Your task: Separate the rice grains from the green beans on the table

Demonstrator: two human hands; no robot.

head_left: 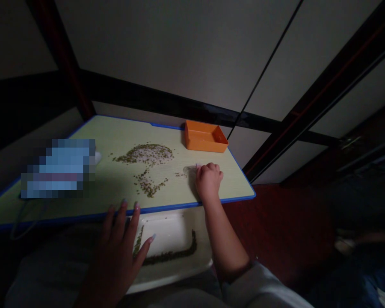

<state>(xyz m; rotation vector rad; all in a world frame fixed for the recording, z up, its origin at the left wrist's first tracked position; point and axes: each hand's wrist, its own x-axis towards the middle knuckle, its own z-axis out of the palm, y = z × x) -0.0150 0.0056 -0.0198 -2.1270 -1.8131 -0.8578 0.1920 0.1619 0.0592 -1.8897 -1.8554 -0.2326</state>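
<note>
My right hand [208, 179] is on the table's right half, its fingers curled closed. At its fingertips is a small clear, see-through item [190, 169]; whether the fingers grip it I cannot tell. A few loose grains lie just left of it. My left hand [122, 239] has its fingers spread, with the fingertips at the table's near edge and the thumb over a white tray [199, 265]. Dark green grains line the sides of that tray. On the table is a pile of mixed green and pale grains [149, 153], with a smaller patch of grains [149, 183] nearer me.
An orange open box [207, 143] stands at the table's back right corner. To the left lies a blurred-out light blue object [60, 164], with a cord [17, 222] hanging over the edge. The yellow table [93, 128] has a blue rim and stands against panelled doors.
</note>
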